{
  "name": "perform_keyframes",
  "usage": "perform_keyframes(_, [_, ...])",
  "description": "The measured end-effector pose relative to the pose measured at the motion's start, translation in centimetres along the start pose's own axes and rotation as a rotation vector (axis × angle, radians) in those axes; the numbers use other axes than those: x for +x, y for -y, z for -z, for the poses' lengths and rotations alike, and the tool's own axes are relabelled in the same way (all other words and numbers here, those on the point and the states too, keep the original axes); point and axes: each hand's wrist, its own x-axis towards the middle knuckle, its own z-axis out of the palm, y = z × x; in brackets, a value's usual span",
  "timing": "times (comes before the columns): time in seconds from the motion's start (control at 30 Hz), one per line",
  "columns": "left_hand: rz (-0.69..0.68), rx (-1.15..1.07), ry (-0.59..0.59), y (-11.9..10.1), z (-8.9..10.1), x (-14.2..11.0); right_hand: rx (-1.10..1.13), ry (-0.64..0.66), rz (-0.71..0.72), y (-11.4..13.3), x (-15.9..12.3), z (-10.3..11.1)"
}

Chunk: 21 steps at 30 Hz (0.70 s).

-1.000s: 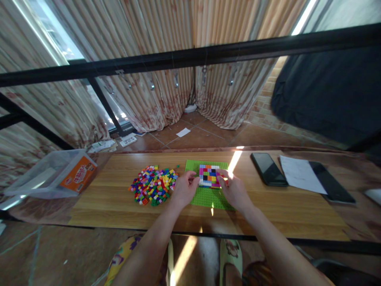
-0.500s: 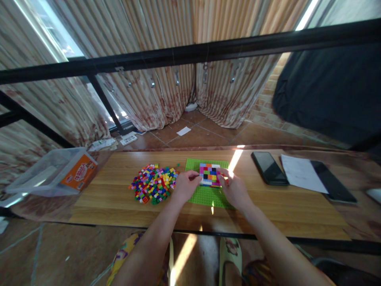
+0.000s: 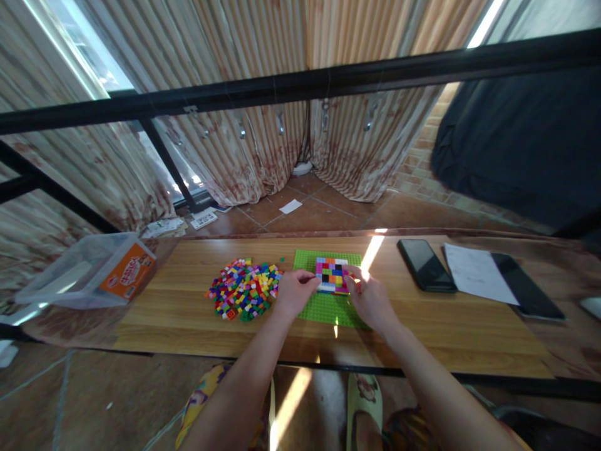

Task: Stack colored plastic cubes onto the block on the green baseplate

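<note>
A block of multicoloured building bricks [image 3: 332,275] sits over the upper middle of a green studded baseplate [image 3: 323,310]. My left hand [image 3: 295,291] has its fingers closed against the left edge of that block. At the right edge, my right hand [image 3: 369,297] grips the block with thumb and fingers bent round it. The fingertips hide parts of both side edges. Whether the block is pressed onto the baseplate or only resting there, I cannot tell. Left of my left hand lies a heap of small loose bricks [image 3: 246,288] in many colours.
A clear plastic box [image 3: 70,275] with an orange label stands at the far left. On the right lie a black phone [image 3: 426,266], a white paper sheet [image 3: 479,272] and a dark flat device [image 3: 528,288]. A black rail [image 3: 300,88] crosses beyond the wooden board [image 3: 188,332].
Both hands keep their places on the brick block. The whole view has shifted very slightly; nothing else visibly differs.
</note>
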Motion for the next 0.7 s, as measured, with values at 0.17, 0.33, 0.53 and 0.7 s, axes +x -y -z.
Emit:
perform_keyframes(0.17, [0.008, -0.013, 0.014, 0.4, -0.1, 0.0, 0.001, -0.006, 0.022, -0.5, 0.1, -0.5])
perform_keyframes(0.33, [0.045, -0.105, 0.027, 0.3, 1.0, -0.4, -0.02, -0.045, 0.039, -0.8, 0.2, -0.1])
perform_keyframes(0.53, [0.082, -0.282, -0.255, -0.3, 5.2, 0.2, 0.126, -0.241, 0.173, 1.4, 0.1, 1.0])
perform_keyframes(0.7, [0.086, -0.38, -0.446, -0.8, 8.4, 0.3, 0.336, -0.11, 0.396, 5.2, -1.5, -1.0])
